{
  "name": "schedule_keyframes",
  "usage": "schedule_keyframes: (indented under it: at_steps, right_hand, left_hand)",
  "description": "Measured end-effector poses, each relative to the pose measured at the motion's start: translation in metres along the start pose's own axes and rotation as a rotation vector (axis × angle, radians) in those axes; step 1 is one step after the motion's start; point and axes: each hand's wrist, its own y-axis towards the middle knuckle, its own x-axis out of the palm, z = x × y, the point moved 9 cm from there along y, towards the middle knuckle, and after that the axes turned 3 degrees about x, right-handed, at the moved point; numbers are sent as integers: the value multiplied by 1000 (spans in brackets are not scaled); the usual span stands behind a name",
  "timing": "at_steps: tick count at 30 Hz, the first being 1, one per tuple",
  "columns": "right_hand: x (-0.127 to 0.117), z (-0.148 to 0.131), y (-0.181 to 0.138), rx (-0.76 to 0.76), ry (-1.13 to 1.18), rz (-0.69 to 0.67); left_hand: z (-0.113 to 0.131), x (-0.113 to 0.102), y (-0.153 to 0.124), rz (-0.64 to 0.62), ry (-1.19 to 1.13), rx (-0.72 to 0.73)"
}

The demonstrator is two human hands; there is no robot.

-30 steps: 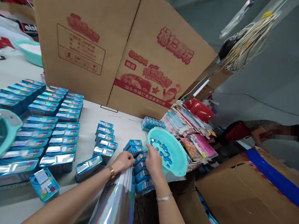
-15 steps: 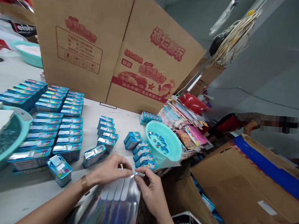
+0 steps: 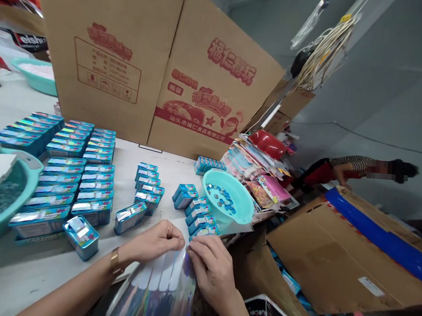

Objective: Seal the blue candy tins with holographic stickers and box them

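My left hand (image 3: 158,241), with a metal band on its wrist, pinches the top edge of a shiny, iridescent sheet of stickers (image 3: 165,276) bearing several pale strips. Close beside it, my right hand (image 3: 214,268) has thumb and fingers closed at the sheet's upper right edge. The fingertips of both hands almost meet there, and whatever small piece lies between them is hidden. Just beyond the fingers stand several blue tins (image 3: 202,215). A single blue tin (image 3: 130,217) lies left of my left hand, and another tin (image 3: 80,238) is farther left.
Rows of blue tins (image 3: 59,175) fill the table's left side. A turquoise basin (image 3: 237,199) holds small round blue pieces; another turquoise tub (image 3: 30,178) is at far left. A large cardboard box (image 3: 217,80) stands behind. An open carton (image 3: 327,255) is at right, and a person (image 3: 349,166) bends beyond it.
My fingertips have drawn together at the sheet's top edge, and the right hand has turned more palm-down. The glossy sheet now bulges into a curve. The view has shifted slightly.
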Motion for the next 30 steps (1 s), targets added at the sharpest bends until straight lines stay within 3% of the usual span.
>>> schedule_keyframes:
  at_steps: [6,10,14,18,21,24,27,30]
  right_hand:
    - [-2,-2,2,-68,-31,60]
    - [5,2,3,-33,-22,40]
    - [5,9,13,55,-15,7]
    - [-4,44,31,370,134,-2]
    - [1,76,44,597,334,-17]
    - [16,100,56,692,534,-17]
    - [37,122,64,736,667,11]
    - [55,143,72,749,664,48]
  left_hand:
    - [-3,-3,4,30,-56,-55]
    - [-5,-6,9,29,-50,-33]
    - [-34,-16,15,100,129,-67]
    - [-60,-34,11,307,345,-85]
    - [-68,-18,15,155,188,-107]
    - [-64,-13,22,122,-35,-134]
    - [-61,-30,36,261,-149,-97]
    - [-73,-56,49,442,-39,-115]
